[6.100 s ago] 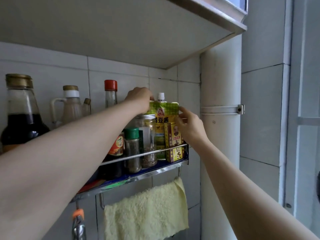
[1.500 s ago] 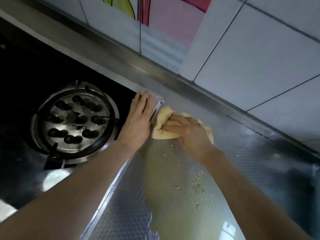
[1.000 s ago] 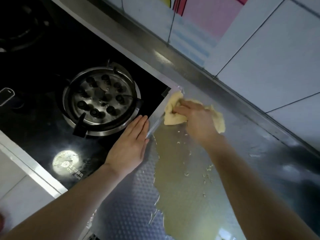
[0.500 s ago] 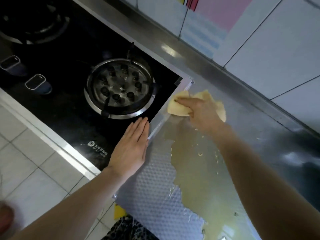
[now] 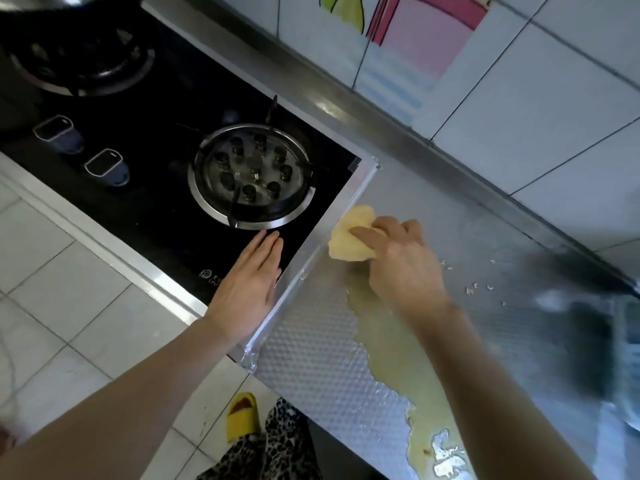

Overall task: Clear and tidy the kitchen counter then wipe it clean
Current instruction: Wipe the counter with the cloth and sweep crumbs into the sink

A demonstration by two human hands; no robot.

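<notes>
A bunched yellow cloth (image 5: 348,239) lies on the steel counter (image 5: 311,362), beside the raised foil strip at the stove's edge. My right hand (image 5: 403,261) presses down on it, fingers curled over the cloth. A wet yellowish smear (image 5: 391,337) runs from under the cloth toward the counter's near edge, with small crumbs (image 5: 479,287) scattered to its right. My left hand (image 5: 251,282) rests flat with fingers together on the black glass stove (image 5: 162,216), just left of the strip.
A round burner (image 5: 251,176) sits on the stove beyond my left hand; two knobs (image 5: 105,166) are at its left. Another burner (image 5: 81,67) is at top left. White wall tiles (image 5: 519,98) line the counter's back. A dark blurred object (image 5: 595,341) is at the right.
My right hand has dragged the cloth along the foil strip toward me. My left hand stays flat by the strip. Earlier, both hands were up at a wall rack of bottles.
</notes>
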